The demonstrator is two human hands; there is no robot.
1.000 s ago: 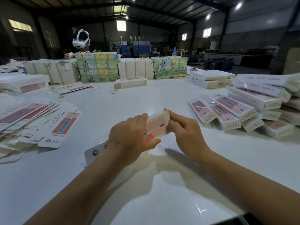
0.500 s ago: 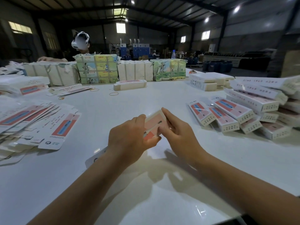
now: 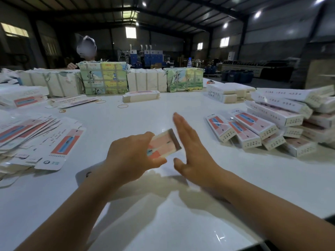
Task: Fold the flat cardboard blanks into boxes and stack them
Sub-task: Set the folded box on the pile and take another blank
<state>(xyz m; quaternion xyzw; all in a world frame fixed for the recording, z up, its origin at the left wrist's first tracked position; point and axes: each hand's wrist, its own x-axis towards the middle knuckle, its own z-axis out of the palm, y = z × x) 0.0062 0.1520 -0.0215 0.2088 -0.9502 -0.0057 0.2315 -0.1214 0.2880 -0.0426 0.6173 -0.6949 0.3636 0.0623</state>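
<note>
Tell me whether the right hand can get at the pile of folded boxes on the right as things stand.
Probably yes. The right hand is open with straight fingers and holds nothing, the left hand alone grips the box, and only bare table lies between it and the folded boxes.

A: Can you read anything on the flat blanks (image 3: 59, 147) left of the left hand (image 3: 132, 156)?

B: Rows of small print and a round logo at the near end, too small to make out.

A: The folded boxes (image 3: 253, 131) right of that hand?

B: Dotted characters on the end flaps, unreadable. The wrapped bundles (image 3: 103, 79) beyond it show blurred lettering only.
</note>
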